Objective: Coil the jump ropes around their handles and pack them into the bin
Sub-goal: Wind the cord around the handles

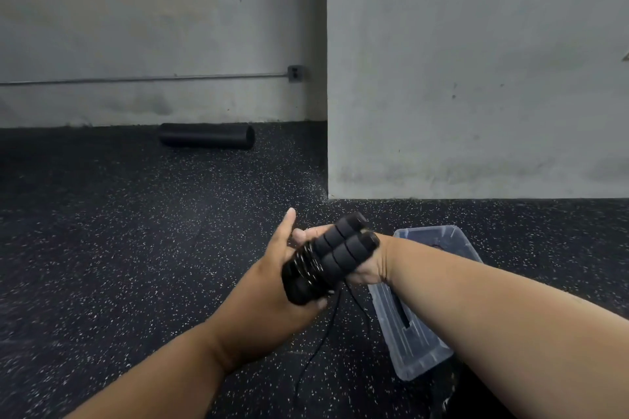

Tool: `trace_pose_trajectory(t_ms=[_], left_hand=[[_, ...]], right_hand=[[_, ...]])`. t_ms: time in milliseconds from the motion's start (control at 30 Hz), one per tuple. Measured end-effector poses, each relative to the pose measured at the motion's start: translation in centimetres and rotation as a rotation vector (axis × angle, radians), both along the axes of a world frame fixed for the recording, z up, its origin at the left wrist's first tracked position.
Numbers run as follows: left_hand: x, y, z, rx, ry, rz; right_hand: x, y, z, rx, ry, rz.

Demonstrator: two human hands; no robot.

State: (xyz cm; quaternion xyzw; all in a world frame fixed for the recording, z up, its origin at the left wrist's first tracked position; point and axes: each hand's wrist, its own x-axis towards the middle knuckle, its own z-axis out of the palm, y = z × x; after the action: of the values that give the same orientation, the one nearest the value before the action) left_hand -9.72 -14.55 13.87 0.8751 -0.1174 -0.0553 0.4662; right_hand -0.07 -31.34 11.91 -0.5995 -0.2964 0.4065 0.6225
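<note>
Both forearms fill the near frame, crossing toward centre. Right hand (366, 265) grips the pair of black ribbed foam jump-rope handles (335, 253), held side by side, fingers curled round them from beneath. Left hand (272, 277) is at the lower end of the handles, thumb straight and pointing up; its other fingers sit behind the bundle, so can't tell for sure whether they pinch the cord. Thin black rope cord (308, 264) is wound in several turns round the lower half of the handles; a loose tail (320, 340) hangs down to the black speckled rubber floor (119, 248).

Step, as I read it: mid-coil, not finished, slack left to wind.

Clear plastic storage bin (422, 326) sits on the floor just under and right of the hands, partly hidden by the right forearm.

Next move needs: right hand keeps the handles clamped, left feeds the tail round under tension, tucks the end, then drops the bundle in the bin. Risk: turns slipping off the end.

Black foam roller (207, 135) lies against the far wall, well apart.
</note>
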Motion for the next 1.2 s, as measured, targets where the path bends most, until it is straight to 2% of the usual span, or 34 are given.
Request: trace_pose_trajectory(t_ms=[33,67,100,200,333,467,533,600,667,767,900,1033,1133,1200], left_hand=[[0.3,0.2,-0.1,-0.04,-0.012,0.047],[0.7,0.6,-0.2,-0.074,-0.019,0.107],[1.2,1.0,-0.3,-0.095,-0.022,0.176],[3.0,2.5,-0.8,-0.063,0.021,0.341],[4.2,3.6,-1.6,0.102,0.08,0.389],[4.8,5.4,-2.3,0.436,0.043,0.312],[5.0,5.8,-2.6,0.602,0.094,0.188],[4.5,5.2,-2.9,0.679,0.123,0.024],[3.7,3.7,-2.8,0.647,0.111,-0.129],[2.2,1.3,-1.7,0.512,0.077,-0.246],[1.0,0.6,0.1,0.254,0.056,-0.193],[0.5,1.3,1.0,-0.172,0.148,-0.064],[1.6,1.4,0.9,-0.363,0.137,0.166],[2.7,2.3,0.0,-0.262,0.112,0.292]], right_hand=[[-0.5,0.8,-0.6,-0.142,0.0,-0.025],[0.0,0.0,-0.8,-0.277,-0.093,-0.186],[-0.1,-0.9,-0.8,-0.326,-0.149,-0.283],[-0.5,0.0,-1.0,-0.518,-0.368,-0.201],[-1.0,0.4,-0.9,-0.708,-0.599,-0.166],[-1.8,-0.8,0.8,-0.866,-0.81,-0.009],[-2.2,-1.3,2.7,-0.858,-0.925,0.026],[-2.4,-1.5,4.2,-0.83,-0.998,0.056],[-1.9,-1.9,5.5,-0.787,-0.978,0.012],[-0.1,-3.7,6.3,-0.676,-0.782,-0.101],[1.5,-5.9,4.5,-0.532,-0.497,-0.151],[0.9,-5.2,2.6,-0.466,-0.345,-0.178],[-0.2,-3.1,1.0,-0.594,-0.472,-0.172],[-0.9,-2.2,0.4,-0.733,-0.693,-0.116]])
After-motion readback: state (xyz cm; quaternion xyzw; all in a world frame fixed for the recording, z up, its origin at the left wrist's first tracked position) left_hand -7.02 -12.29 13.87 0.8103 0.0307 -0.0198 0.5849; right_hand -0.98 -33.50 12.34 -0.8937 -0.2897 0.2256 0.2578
